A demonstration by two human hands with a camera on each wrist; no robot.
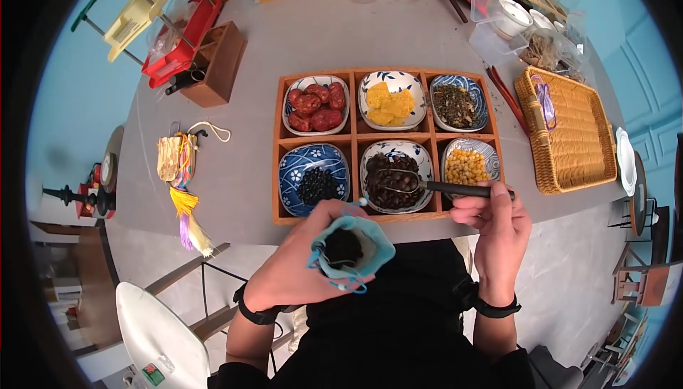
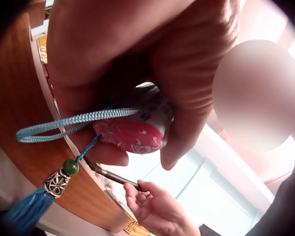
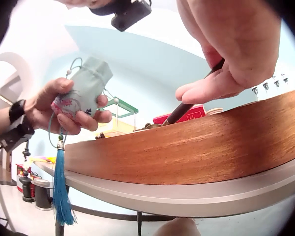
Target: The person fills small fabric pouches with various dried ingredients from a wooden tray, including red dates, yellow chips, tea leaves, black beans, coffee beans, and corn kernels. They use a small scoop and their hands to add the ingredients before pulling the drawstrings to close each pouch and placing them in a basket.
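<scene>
My left hand (image 1: 284, 257) grips a light blue drawstring pouch (image 1: 378, 244), its mouth facing up with dark pieces inside. A blue tassel (image 3: 62, 189) hangs from the pouch in the right wrist view. In my right hand (image 1: 502, 240), a spoon (image 1: 462, 189) is pinched by its dark handle, its bowl among dark brown dried pieces (image 1: 395, 165) in the front middle dish (image 1: 370, 148). That dish sits in a wooden compartment tray (image 1: 282, 212), beside a dish of black beans (image 1: 318, 187) and one of yellow kernels (image 1: 466, 166).
Behind them in the tray are red dates (image 1: 316, 107), yellow pieces (image 1: 388, 104) and dried leaves (image 1: 454, 107). A wicker basket (image 1: 573, 136) stands to the right. On the left lie a tasselled pouch (image 1: 176, 160) and a wooden box (image 1: 217, 69).
</scene>
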